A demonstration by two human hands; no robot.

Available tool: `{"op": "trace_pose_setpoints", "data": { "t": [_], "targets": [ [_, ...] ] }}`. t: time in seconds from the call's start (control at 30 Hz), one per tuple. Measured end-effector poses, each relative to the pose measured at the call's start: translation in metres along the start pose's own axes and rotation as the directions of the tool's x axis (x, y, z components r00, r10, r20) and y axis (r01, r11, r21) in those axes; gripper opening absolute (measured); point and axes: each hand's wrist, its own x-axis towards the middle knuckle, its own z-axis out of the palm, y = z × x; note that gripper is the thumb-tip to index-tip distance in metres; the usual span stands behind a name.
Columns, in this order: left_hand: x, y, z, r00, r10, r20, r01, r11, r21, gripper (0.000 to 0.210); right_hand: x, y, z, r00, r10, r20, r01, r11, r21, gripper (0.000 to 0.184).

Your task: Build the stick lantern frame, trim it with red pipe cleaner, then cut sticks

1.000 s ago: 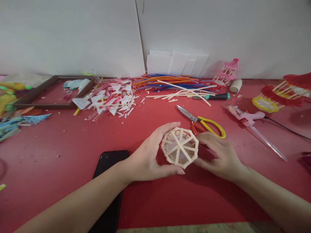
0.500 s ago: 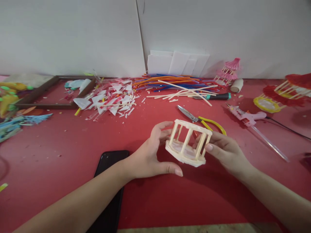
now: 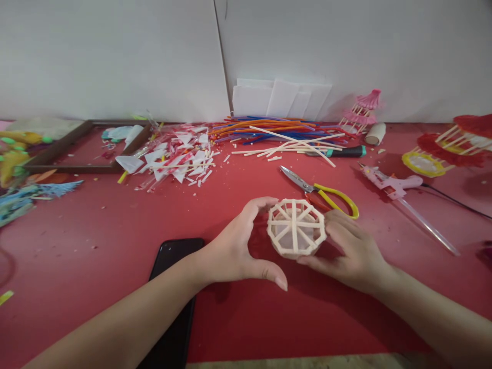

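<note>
A small many-sided frame of pale wooden sticks [image 3: 294, 224] is tilted so that its spoked top faces me. Through the spokes a whitish base shows. My right hand [image 3: 348, 251] grips the frame from the right, thumb at its lower edge and fingers along its far side. My left hand [image 3: 240, 248] curves around the left side with thumb and fingers wide apart. Its fingertips reach the frame's upper left rim; whether they touch it I cannot tell. Just behind the frame lie open-bladed scissors [image 3: 338, 197] with yellow and red handles.
A pink glue gun [image 3: 395, 185] with a clear stick lies at right, near red-and-yellow [image 3: 423, 163] and pink tiered stick models [image 3: 361, 114]. Behind are colored stems [image 3: 269, 125], loose wooden sticks [image 3: 292, 146] and a cutter [image 3: 348, 151]. Scraps [image 3: 180, 148], a brown frame [image 3: 77, 166] and a phone [image 3: 172, 307] are leftward.
The stick frame has turned from a side view to its spoked top facing me, shifting slightly left. My right hand turned with it; my left hand has barely moved.
</note>
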Motion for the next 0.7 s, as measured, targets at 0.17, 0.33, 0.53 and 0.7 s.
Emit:
{"op": "trace_pose_setpoints", "data": {
  "t": [0.17, 0.33, 0.53, 0.7],
  "targets": [
    [0.002, 0.001, -0.002, 0.999, -0.01, -0.051, 0.016, 0.992, 0.125, 0.111, 0.0, -0.002, 0.001, 0.994, -0.103, 0.044, 0.104, 0.994, -0.03, 0.023],
    [0.004, 0.005, -0.004, 0.998, 0.018, -0.062, -0.01, 0.992, 0.127, 0.097, 0.0, -0.003, -0.004, 0.987, -0.132, 0.097, 0.122, 0.988, 0.099, 0.015],
    [0.002, 0.006, -0.006, 1.0, 0.015, -0.023, -0.013, 0.996, 0.089, 0.101, -0.003, 0.001, -0.009, 0.996, 0.091, 0.003, -0.09, 0.979, 0.182, 0.015],
    [0.002, 0.004, -0.01, 0.998, -0.06, -0.031, 0.063, 0.99, 0.126, 0.103, -0.006, 0.005, -0.006, 0.989, 0.136, 0.065, -0.141, 0.986, 0.085, 0.049]
  ]
}}
